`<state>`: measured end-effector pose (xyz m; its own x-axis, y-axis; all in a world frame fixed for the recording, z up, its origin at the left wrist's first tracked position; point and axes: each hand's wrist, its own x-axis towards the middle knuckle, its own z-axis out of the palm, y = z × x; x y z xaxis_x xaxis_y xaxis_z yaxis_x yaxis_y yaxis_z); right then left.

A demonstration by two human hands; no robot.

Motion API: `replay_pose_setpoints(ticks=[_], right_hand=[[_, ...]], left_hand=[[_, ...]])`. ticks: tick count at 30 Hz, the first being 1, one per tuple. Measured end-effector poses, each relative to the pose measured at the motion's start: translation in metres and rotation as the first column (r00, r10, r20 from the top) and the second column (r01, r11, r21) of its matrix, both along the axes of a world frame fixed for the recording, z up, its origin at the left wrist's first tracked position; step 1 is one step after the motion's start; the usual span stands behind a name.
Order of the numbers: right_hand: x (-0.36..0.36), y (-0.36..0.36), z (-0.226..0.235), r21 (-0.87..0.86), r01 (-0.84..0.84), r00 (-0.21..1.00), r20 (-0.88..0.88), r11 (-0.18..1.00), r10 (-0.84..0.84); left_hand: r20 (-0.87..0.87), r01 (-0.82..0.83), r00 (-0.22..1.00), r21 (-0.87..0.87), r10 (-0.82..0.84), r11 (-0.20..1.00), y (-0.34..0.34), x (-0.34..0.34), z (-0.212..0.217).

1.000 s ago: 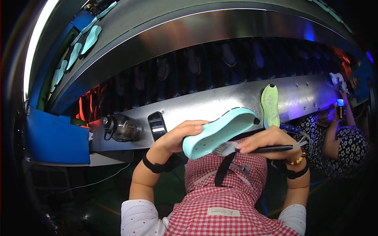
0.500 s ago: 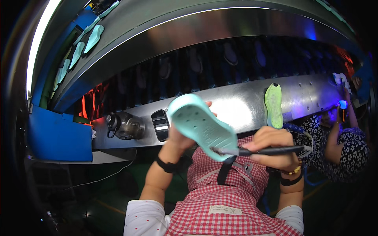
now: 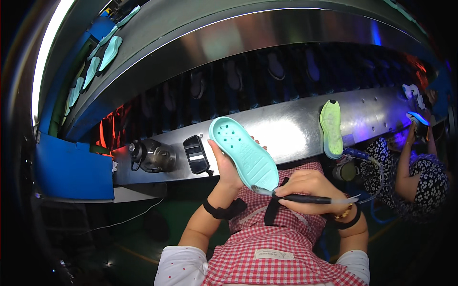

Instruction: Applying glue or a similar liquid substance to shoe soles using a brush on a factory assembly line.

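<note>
Round it swung: the pale blue sole (image 3: pixel 244 152) had turned since half a second earlier, its holed face now squarer to view, and the brush (image 3: pixel 312 199) had shifted out to the rim at the end away from the holes. Left hand (image 3: pixel 228 172) first: it gripped the sole from behind, thumb along the left edge, fingertips peeping past the far edge. Across to the right hand (image 3: pixel 307 187), closed around the brush's black handle, bristle end at the rim. So the sole was up in the air, tilted, between the checked apron (image 3: pixel 267 238) and the metal counter (image 3: pixel 286 126). It looked light, foamy stuff, likely a little springy yet firm enough to keep its shape, and probably slick wherever wet. Best hold, by its shape? Under the middle and by the side edges, leaving the face free. Out on the counter, a yellow-green sole (image 3: pixel 331 128) lay to the right, with a dark jug (image 3: pixel 158 156) and a black tray (image 3: pixel 194 153) off to the left.
</note>
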<state>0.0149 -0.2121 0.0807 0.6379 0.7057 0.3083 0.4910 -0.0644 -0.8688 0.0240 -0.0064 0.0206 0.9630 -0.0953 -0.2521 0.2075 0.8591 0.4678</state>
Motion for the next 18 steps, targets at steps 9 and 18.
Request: replay_pose_setpoints(ticks=[9, 18], right_hand=[[0.001, 0.013, 0.005, 0.197, 0.037, 0.998, -0.062, 0.98, -0.026], [0.006, -0.006, 0.003, 0.185, -0.011, 0.993, -0.11, 0.983, 0.032]], left_hand=[[0.249, -0.073, 0.964, -0.099, 0.096, 0.992, -0.016, 0.006, 0.023], [0.39, -0.125, 0.916, 0.065, 0.09, 0.99, -0.003, 0.009, 0.039]])
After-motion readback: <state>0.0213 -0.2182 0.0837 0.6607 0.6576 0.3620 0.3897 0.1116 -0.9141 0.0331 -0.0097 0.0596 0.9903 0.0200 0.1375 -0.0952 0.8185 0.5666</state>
